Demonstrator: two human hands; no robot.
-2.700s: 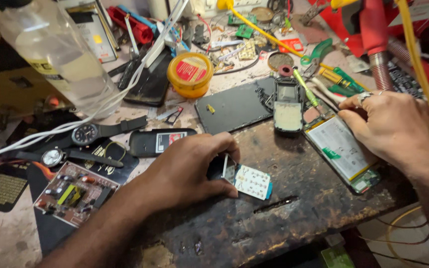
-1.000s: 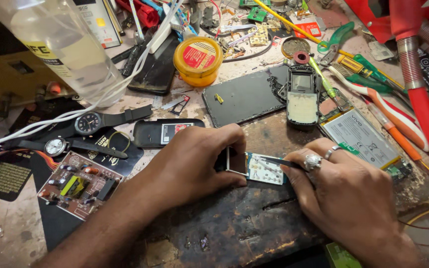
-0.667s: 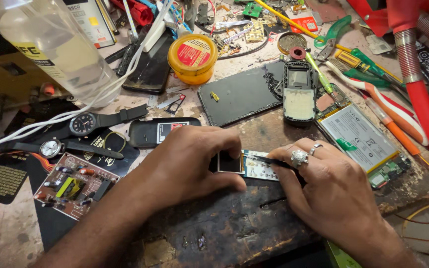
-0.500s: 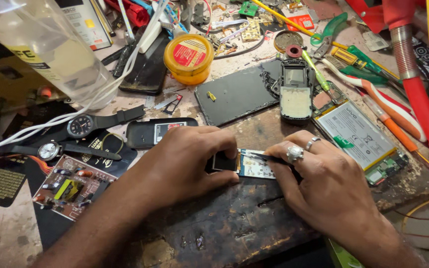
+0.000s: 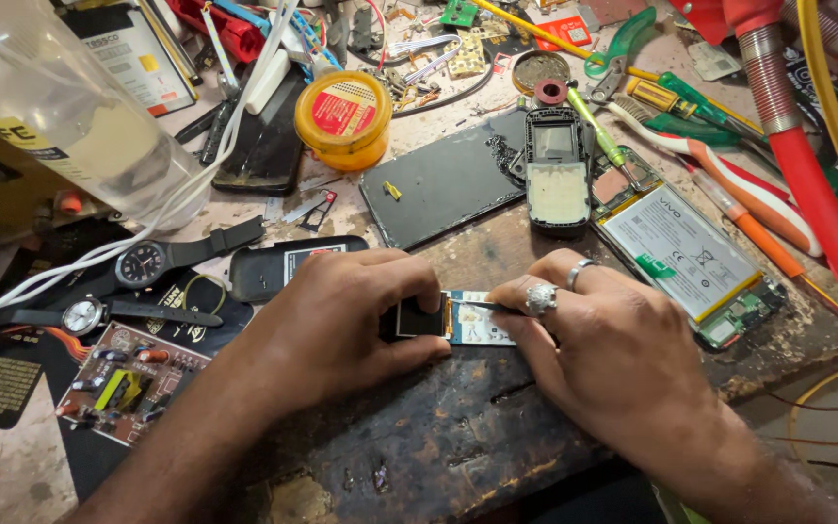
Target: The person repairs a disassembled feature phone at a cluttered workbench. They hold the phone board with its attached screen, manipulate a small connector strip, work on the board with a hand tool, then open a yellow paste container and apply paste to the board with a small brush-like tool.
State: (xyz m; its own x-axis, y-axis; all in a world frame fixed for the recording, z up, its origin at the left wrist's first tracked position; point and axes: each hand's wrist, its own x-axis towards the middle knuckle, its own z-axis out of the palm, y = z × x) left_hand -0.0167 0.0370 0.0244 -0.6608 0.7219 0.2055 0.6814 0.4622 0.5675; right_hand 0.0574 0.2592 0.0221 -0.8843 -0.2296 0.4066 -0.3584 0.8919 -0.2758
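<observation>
A worn, dark desk (image 5: 458, 456) fills the view, crowded with repair clutter. At far left lies a clear plastic bottle (image 5: 60, 107), tipped on its side, and a thick red hose (image 5: 807, 165) runs down the right edge. Between them lies a black flat panel (image 5: 448, 180), with a round yellow tin (image 5: 344, 118) just beside its upper left corner. Right of the panel sits an opened phone with its battery showing (image 5: 691, 257), and an empty grey phone shell (image 5: 558, 170) lies between the two. At lower left a green circuit board (image 5: 128, 383) rests near two wristwatches (image 5: 138, 281).

In the middle of the desk, the left hand (image 5: 337, 325) presses down over a small phone circuit board (image 5: 448, 320), its grip clenched on the board's dark left end, thumb below and fingers above. The right hand (image 5: 623, 359), wearing two rings, meets it from the other side; its grip is pinched around a thin dark tool (image 5: 482, 307) whose tip lies on the board's pale section. The board lies flat on the desk, touched by both hands, just below the black panel and near the battery.
</observation>
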